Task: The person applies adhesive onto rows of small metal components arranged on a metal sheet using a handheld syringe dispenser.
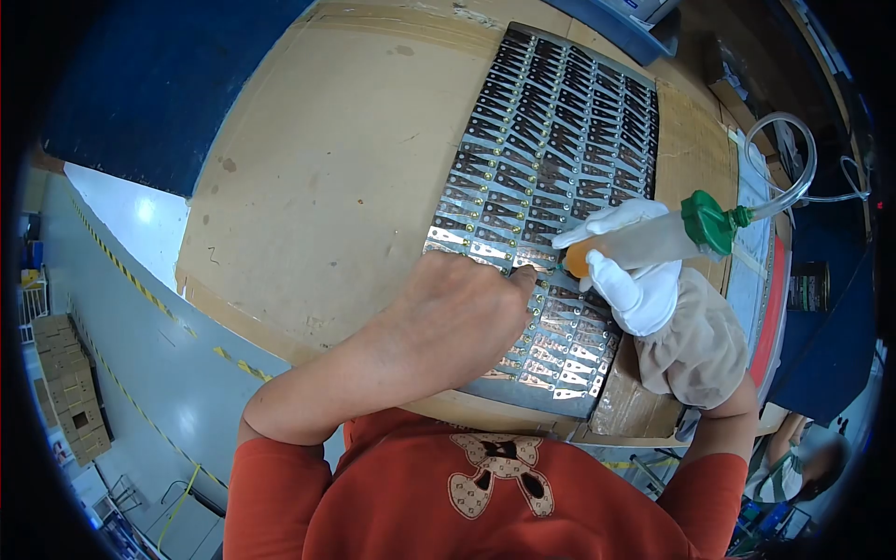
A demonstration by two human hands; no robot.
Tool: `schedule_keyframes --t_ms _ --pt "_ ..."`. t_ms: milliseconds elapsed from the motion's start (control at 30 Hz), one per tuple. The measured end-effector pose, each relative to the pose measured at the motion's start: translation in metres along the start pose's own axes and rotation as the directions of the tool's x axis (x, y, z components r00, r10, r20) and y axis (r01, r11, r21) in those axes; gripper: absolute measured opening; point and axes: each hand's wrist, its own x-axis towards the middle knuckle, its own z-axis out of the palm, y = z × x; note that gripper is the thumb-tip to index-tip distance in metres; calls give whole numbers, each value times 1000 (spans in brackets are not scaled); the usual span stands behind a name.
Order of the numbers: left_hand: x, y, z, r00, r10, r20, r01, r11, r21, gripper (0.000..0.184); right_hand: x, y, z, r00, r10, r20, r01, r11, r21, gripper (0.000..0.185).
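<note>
My right hand point(635, 271), in a white glove, is wrapped round a clear syringe barrel point(658, 245) with an orange tip and a green cap point(709, 223). The syringe tip points left, close over a dark board point(532, 117) covered with rows of small flat metal strips. My left hand point(471, 303) is bare and curled over the lower left part of the board. Its fingertips are pinched down by the strips, close to the syringe tip. Whatever those fingers hold is hidden. Below the hands the strips look shiny copper; higher up they look darker.
Brown cardboard point(327, 177) covers the table left of the board. A clear hose point(807, 168) loops from the green cap at the right. A blue bin point(621, 28) stands at the far edge, and a dark can point(808, 286) at the right. Another person point(779, 471) is at lower right.
</note>
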Motion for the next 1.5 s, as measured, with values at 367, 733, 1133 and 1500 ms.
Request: schedule_keyframes --t_ms 367,733,1133,1500 --pt "3 -1 -4 991 -91 94 95 995 -37 33 8 -2 -8 998 -66 -18 67 998 3 26" --pt "8 -6 -3 994 -45 102 46 999 -10 37 8 4 -8 1000 5 -9 -5 999 -39 25" --pt "13 -14 -5 995 79 53 -78 997 -22 21 7 5 -7 1000 5 -13 -5 999 -54 26" --pt "14 -14 -7 987 18 161 -8 998 -62 35 8 7 -7 998 -45 -31 44 998 -48 26"
